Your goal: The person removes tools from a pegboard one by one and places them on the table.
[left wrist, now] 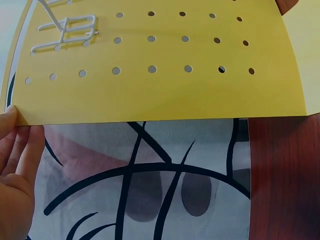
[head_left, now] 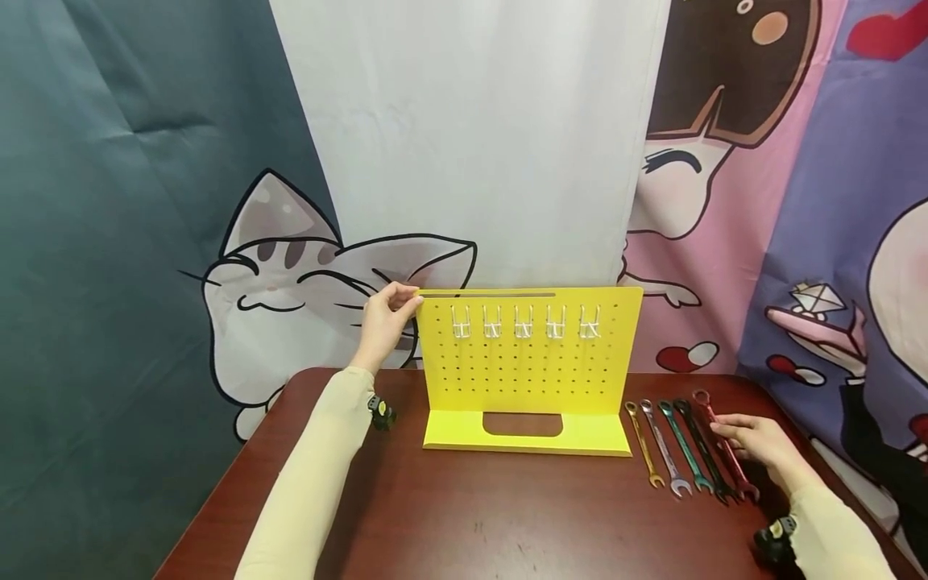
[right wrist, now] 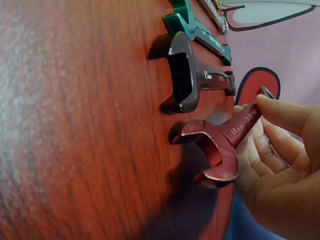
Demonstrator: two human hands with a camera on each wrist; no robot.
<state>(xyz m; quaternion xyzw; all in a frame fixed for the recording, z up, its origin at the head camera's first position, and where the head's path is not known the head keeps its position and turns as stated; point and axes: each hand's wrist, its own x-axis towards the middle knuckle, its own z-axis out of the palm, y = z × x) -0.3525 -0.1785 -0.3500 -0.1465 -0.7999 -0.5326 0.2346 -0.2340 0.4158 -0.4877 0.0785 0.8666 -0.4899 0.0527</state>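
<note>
My left hand pinches the top left corner of a yellow pegboard; in the left wrist view, thumb and fingers lie on either side of its edge. White wire hooks hang in a row near the board's top. At the right, my right hand grips a red combination wrench by its shaft between thumb and fingers. Its open end points toward the table's front. Left of it lie a black wrench, a green wrench, a silver wrench and a gold wrench.
The board stands on its own foot, which has a cut-out slot, on a dark red-brown wooden table. Behind the table hangs a printed cloth with cartoon figures. The table's right edge runs close by my right hand.
</note>
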